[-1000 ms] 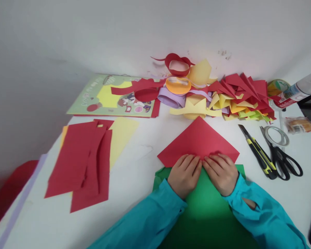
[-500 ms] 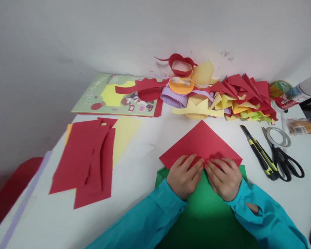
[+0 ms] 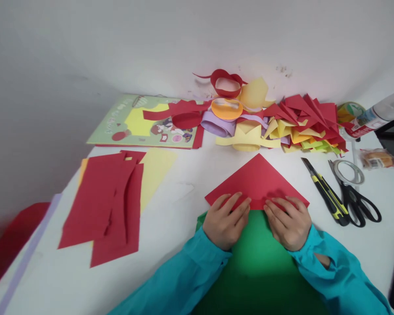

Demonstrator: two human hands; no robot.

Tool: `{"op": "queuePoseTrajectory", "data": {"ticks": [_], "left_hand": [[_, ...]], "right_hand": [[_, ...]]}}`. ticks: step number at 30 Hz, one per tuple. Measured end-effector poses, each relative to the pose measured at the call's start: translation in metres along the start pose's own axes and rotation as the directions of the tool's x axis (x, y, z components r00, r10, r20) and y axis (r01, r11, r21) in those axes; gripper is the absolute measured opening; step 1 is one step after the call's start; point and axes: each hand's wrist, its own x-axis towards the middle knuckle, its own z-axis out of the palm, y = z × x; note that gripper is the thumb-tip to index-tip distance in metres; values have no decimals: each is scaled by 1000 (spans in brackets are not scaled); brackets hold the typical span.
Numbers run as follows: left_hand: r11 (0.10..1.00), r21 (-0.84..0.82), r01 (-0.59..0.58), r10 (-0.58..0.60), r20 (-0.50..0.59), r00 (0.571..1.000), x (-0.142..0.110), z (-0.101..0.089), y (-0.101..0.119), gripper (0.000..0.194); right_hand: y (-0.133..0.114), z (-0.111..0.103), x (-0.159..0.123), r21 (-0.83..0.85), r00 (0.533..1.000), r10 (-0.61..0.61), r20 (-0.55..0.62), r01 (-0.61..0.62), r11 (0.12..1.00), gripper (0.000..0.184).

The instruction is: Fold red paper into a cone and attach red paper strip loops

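A folded piece of red paper (image 3: pixel 258 179) forms a triangle, its point facing away from me and a narrow folded strip along its near edge. My left hand (image 3: pixel 226 221) grips that near edge on the left, with bent fingers pressing on top. On the other side my right hand (image 3: pixel 289 223) holds the same edge in a similar way. A gap separates the two hands, where the strip shows. Both thumbs are hidden. Under the hands and sleeves lies a green sheet (image 3: pixel 254 253) reaching toward me.
Cut red sheets (image 3: pixel 95 192) lie on the left. Behind are a green printed pad (image 3: pixel 111 118), paper crowns (image 3: pixel 248 134) and a pile of folded papers (image 3: pixel 311 118). A utility knife (image 3: pixel 326 192), scissors (image 3: pixel 356 203), a tape roll (image 3: pixel 363 175) and a spray can (image 3: pixel 374 118) are on the right.
My hands have slid apart along the paper's near edge, the left one leftward, uncovering the middle of the strip. The view has shifted slightly.
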Motion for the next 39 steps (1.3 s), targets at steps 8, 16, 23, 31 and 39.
{"op": "queuePoseTrajectory", "data": {"ticks": [8, 16, 23, 31, 39], "left_hand": [[999, 43, 18, -18, -6, 1000, -3, -5, -13, 10], [997, 75, 21, -22, 1, 1000, -7, -7, -23, 13], [986, 147, 71, -67, -36, 997, -5, -11, -29, 15], [975, 180, 129, -116, -79, 990, -7, -11, -35, 15], [998, 40, 49, -47, -54, 997, -5, -5, -6, 19]], "right_hand": [[7, -5, -1, -41, 1000, 12, -1, -12, 999, 12], [13, -7, -3, -78, 999, 41, -3, -41, 996, 16], [17, -9, -5, -83, 998, 60, -21, -62, 995, 19], [20, -8, -6, -74, 997, 72, -30, -75, 994, 21], [6, 0, -6, 31, 1000, -5, 1, 5, 1000, 18]]}}
